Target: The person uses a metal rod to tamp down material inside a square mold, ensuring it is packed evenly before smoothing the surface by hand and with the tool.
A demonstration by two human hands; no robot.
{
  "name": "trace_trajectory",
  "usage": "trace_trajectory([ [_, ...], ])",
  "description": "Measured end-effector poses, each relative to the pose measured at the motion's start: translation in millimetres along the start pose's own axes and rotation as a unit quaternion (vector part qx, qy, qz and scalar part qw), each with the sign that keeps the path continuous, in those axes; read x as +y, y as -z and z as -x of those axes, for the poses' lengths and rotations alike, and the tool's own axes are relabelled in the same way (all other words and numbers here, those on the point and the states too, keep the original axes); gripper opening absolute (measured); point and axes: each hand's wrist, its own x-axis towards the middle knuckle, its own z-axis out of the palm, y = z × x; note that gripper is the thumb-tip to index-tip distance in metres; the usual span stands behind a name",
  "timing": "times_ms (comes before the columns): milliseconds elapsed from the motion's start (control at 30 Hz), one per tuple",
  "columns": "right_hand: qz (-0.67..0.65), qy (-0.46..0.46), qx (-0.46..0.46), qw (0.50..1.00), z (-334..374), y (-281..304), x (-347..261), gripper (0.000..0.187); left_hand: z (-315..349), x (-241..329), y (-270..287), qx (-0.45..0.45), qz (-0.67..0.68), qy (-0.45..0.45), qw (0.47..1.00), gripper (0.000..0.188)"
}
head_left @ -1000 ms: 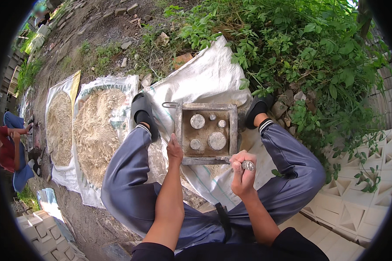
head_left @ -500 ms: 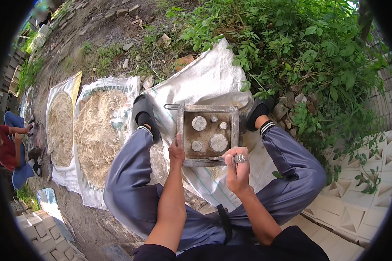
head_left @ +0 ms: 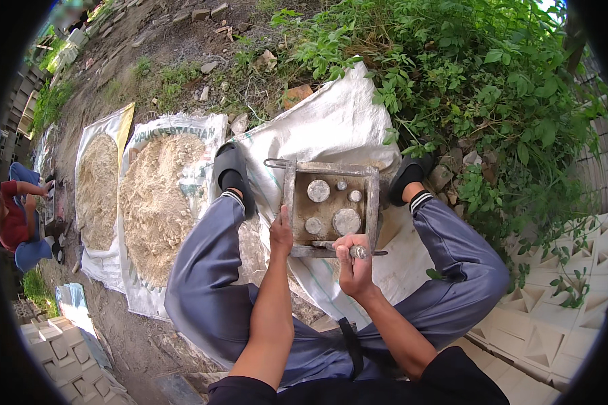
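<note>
Between my feet sits a square mould (head_left: 372,196) with raised greyish walls, bare round discs of several sizes standing up from its sandy floor. My left hand (head_left: 281,233) is closed at its left wall, the thumb lying along the outer side and the other fingers mostly hidden. At the near wall, my right hand (head_left: 353,260) grips a trowel-like tool (head_left: 359,252); its rounded handle end faces me. The tool's thin blade reaches left along the mould's inner near edge. A thin metal loop (head_left: 277,163) sticks out at the far left corner.
Under the mould spreads a white woven sack (head_left: 324,128). Two more sacks bearing pale sandy powder (head_left: 159,202) lie to the left. A person in red (head_left: 13,219) sits at the far left. Green plants (head_left: 466,88) crowd the far right, above stacked pale patterned blocks (head_left: 554,331).
My right hand and the tool have slid left along the mould's near wall. The left hand stays at the left wall. The whole view has shifted slightly.
</note>
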Motion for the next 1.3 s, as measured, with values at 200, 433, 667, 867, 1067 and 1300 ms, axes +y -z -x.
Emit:
trace_trajectory([
  [200,-0.001,0.064,0.038,0.997,3.3,-16.5,3.8,0.010,-0.9,8.8,-0.7,-0.012,-0.019,0.016,1.000,0.070],
  [433,0.045,0.023,0.019,0.999,-11.9,-25.9,-26.3,0.010,-6.1,-5.0,1.4,0.006,-0.023,0.024,0.999,0.072],
  [667,0.040,-0.015,-0.003,0.999,-15.1,-26.4,-26.7,0.007,-3.9,-7.5,-2.9,-0.021,0.014,0.000,1.000,0.072],
  [867,-0.028,0.052,0.017,0.998,-0.8,-36.8,2.0,0.010,-21.5,-30.4,-6.4,-0.031,0.056,-0.023,0.998,0.074],
  [1067,-0.015,0.049,0.042,0.998,8.7,-35.3,4.9,0.008,-20.2,-20.4,-14.7,-0.057,0.017,-0.025,0.998,0.075],
  [1300,-0.074,0.020,0.082,0.994,5.7,-31.4,-6.2,0.008,-24.7,-37.2,-14.0,-0.023,0.034,-0.047,0.998,0.077],
])
